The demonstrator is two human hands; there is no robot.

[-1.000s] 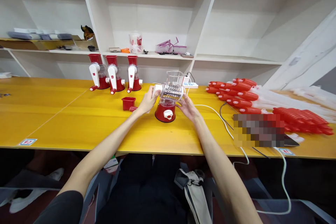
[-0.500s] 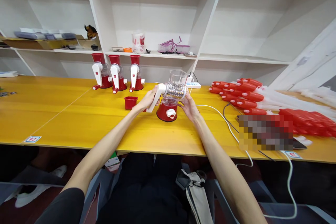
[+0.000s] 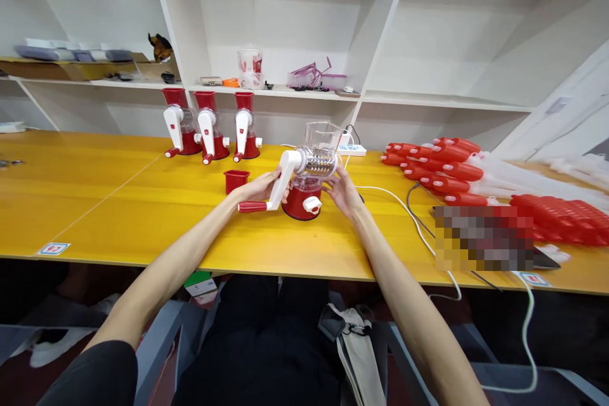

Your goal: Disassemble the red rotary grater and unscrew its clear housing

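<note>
A grater (image 3: pixel 303 193) is being kept upright on the bench (image 3: pixel 118 228), just right of the middle of the frame, between two partly curled hands. The white crank (image 3: pixel 284 177) is being held at its arm by the left hand (image 3: pixel 264 188), while the side of the metal drum (image 3: pixel 320 162) is being cupped by the right hand (image 3: pixel 346 193); how firmly cannot be told. By its look, the grater is being judged fairly light, stiff and top-heavy, with smooth plastic that may slip and a clear hopper (image 3: pixel 322 133) that could crack if knocked. The safest hold is being judged the red base (image 3: pixel 301 205), with turning done by the red grip (image 3: pixel 252 207), and fingers being kept off the toothed drum. Left of it, a red cup (image 3: pixel 236 182) is being supported upright on the bench, its inside hidden. On the shelf at upper centre, red and whitish pieces are being held in a clear jug (image 3: pixel 250 70), and purple parts are being carried by a purple basket (image 3: pixel 333 81). At upper left, greyish packs (image 3: pixel 76 54) are being held in a cardboard box (image 3: pixel 80 71).
</note>
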